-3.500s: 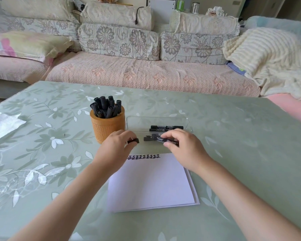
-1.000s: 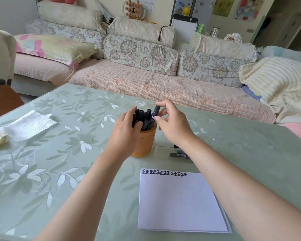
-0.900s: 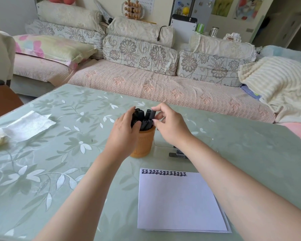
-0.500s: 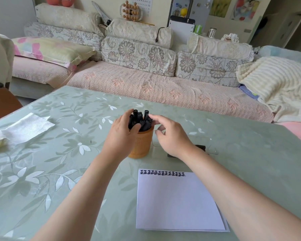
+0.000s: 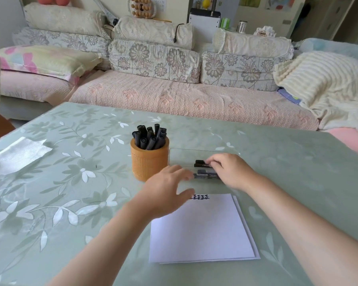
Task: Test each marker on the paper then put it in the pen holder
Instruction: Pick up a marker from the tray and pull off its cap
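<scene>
An orange woven pen holder [image 5: 149, 164] stands on the table, packed with several black markers [image 5: 150, 137]. To its right lies a clear tray [image 5: 186, 153] holding two black markers [image 5: 201, 163], one nearer the front edge [image 5: 205, 176]. My right hand [image 5: 232, 171] lies over them with curled fingertips on the farther marker; the grip itself is hidden. My left hand [image 5: 167, 188] hovers, blurred and with fingers apart, above the top left corner of the white paper [image 5: 201, 230], empty. A row of black test marks [image 5: 202, 197] runs along the paper's top edge.
The table wears a pale green floral cover [image 5: 81, 182]. A white tissue [image 5: 19, 153] lies at its left edge. A sofa [image 5: 174, 96] with cushions and a cream blanket [image 5: 329, 83] runs along the far side.
Both hands have left the pen holder after a marker went into it. My right hand moved right and down onto the tray's markers. My left hand dropped toward the paper.
</scene>
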